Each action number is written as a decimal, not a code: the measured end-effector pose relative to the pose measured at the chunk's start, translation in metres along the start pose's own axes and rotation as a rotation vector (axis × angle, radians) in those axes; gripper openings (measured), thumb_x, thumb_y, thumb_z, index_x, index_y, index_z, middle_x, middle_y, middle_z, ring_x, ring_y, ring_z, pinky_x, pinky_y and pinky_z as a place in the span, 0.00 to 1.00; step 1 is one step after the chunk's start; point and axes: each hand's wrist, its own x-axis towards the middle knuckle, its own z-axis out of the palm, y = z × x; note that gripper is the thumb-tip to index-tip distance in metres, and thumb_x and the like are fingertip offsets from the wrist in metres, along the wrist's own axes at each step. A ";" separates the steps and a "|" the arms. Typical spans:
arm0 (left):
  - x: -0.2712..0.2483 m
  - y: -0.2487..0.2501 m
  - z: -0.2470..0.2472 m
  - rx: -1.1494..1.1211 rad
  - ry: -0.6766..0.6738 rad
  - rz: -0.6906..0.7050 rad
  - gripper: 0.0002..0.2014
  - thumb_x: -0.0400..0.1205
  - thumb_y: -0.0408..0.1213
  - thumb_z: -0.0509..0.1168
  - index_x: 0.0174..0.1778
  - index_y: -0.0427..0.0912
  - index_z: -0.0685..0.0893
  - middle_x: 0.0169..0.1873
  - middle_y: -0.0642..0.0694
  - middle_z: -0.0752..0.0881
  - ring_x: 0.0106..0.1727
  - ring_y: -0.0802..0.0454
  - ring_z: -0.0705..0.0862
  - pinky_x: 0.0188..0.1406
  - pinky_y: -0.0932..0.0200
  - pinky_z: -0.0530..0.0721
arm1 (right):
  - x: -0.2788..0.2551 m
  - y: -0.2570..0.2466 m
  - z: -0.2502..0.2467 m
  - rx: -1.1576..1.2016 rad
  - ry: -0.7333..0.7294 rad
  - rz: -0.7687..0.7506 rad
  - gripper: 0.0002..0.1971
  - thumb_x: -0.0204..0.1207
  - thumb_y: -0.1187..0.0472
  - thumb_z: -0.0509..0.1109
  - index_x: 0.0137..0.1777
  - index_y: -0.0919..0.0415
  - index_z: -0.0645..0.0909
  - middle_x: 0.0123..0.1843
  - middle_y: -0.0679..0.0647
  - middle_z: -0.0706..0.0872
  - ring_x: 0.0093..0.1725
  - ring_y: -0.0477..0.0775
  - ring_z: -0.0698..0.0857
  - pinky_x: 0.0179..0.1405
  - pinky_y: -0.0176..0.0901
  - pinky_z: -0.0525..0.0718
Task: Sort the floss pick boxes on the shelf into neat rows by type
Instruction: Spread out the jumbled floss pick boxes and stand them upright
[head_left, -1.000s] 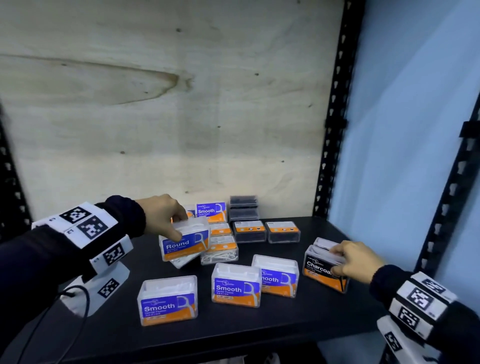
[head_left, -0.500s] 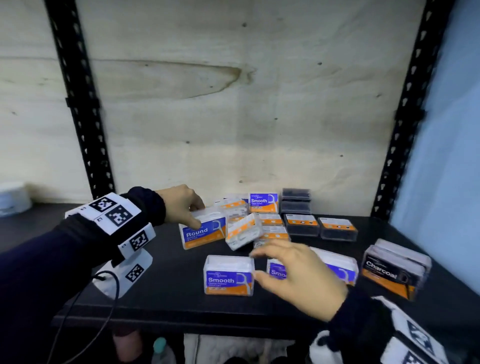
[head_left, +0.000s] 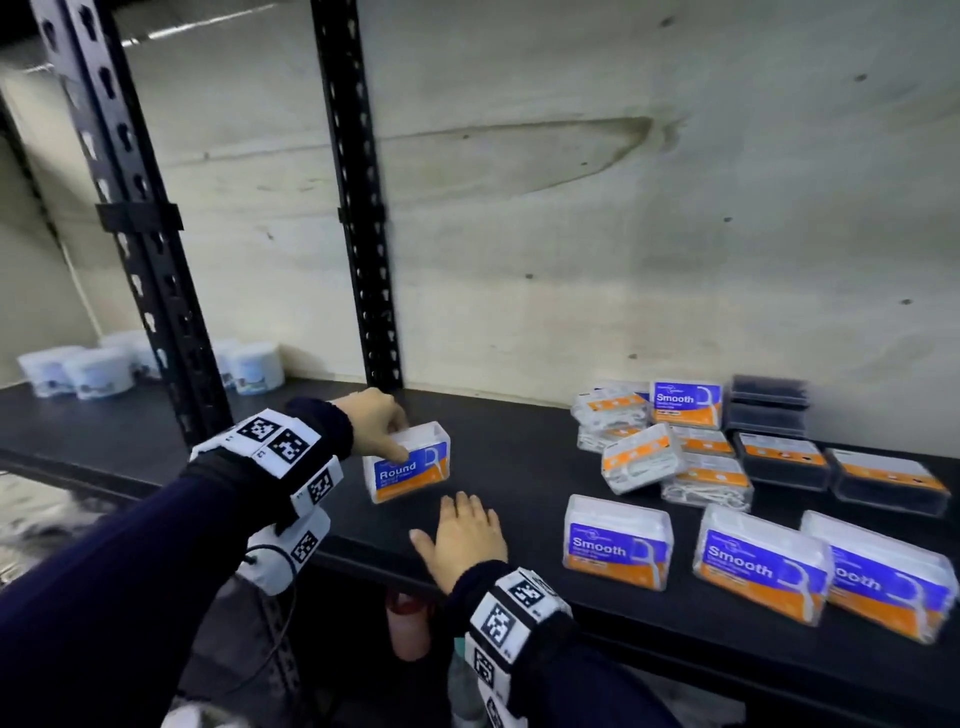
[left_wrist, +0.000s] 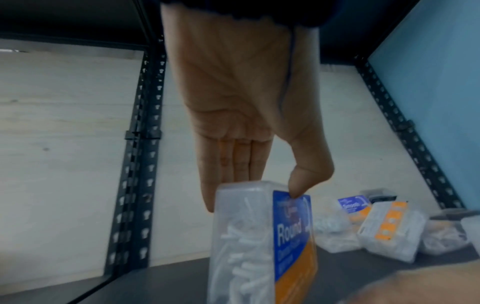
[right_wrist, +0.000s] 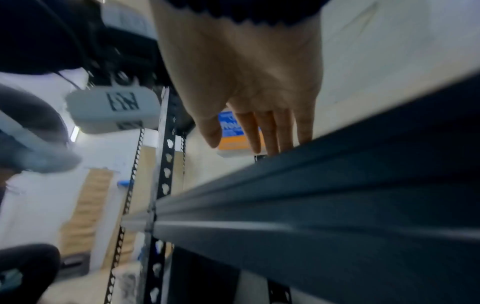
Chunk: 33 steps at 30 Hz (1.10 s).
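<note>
My left hand (head_left: 382, 423) pinches the top of a clear "Round" floss pick box (head_left: 408, 470) with a blue and orange label, standing on the black shelf (head_left: 509, 467) left of the other boxes. In the left wrist view the Round box (left_wrist: 262, 244) is upright, thumb on its front face, fingers (left_wrist: 239, 162) behind it. My right hand (head_left: 465, 540) hovers open and flat over the shelf's front edge, just in front of the Round box (right_wrist: 231, 139). Three "Smooth" boxes (head_left: 618, 548) stand in a front row to the right. Behind them lies a jumbled pile of clear boxes (head_left: 644, 462).
Dark charcoal boxes (head_left: 784, 460) lie at the back right beside an upright Smooth box (head_left: 685, 402). Black perforated uprights (head_left: 358, 208) stand behind and left of the hand. White round tubs (head_left: 93, 371) sit on the neighbouring shelf to the left. A plywood wall (head_left: 623, 208) backs the shelf.
My left hand has carried the Round box leftward, away from the pile. My right hand left the Charcoal box and swung left to hover in front of the Round box. The view panned left.
</note>
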 end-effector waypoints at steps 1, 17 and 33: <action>0.000 -0.004 0.002 -0.008 -0.002 -0.014 0.20 0.76 0.43 0.68 0.61 0.38 0.84 0.56 0.41 0.88 0.47 0.52 0.80 0.48 0.57 0.79 | 0.003 0.002 0.004 -0.022 -0.017 0.009 0.34 0.84 0.45 0.49 0.83 0.66 0.51 0.85 0.61 0.52 0.85 0.57 0.50 0.83 0.53 0.47; 0.010 -0.005 0.028 0.019 -0.061 -0.076 0.20 0.81 0.42 0.61 0.68 0.39 0.79 0.62 0.39 0.85 0.62 0.44 0.83 0.49 0.58 0.76 | 0.005 0.005 0.016 -0.094 -0.032 0.003 0.34 0.85 0.45 0.43 0.83 0.65 0.43 0.86 0.59 0.44 0.85 0.55 0.43 0.83 0.53 0.40; 0.040 0.022 0.003 0.157 0.012 0.024 0.28 0.83 0.50 0.57 0.78 0.42 0.67 0.74 0.44 0.76 0.73 0.47 0.76 0.68 0.59 0.75 | -0.104 0.012 -0.147 -0.175 -0.201 -0.309 0.24 0.79 0.48 0.63 0.62 0.69 0.80 0.63 0.66 0.84 0.62 0.67 0.81 0.47 0.48 0.83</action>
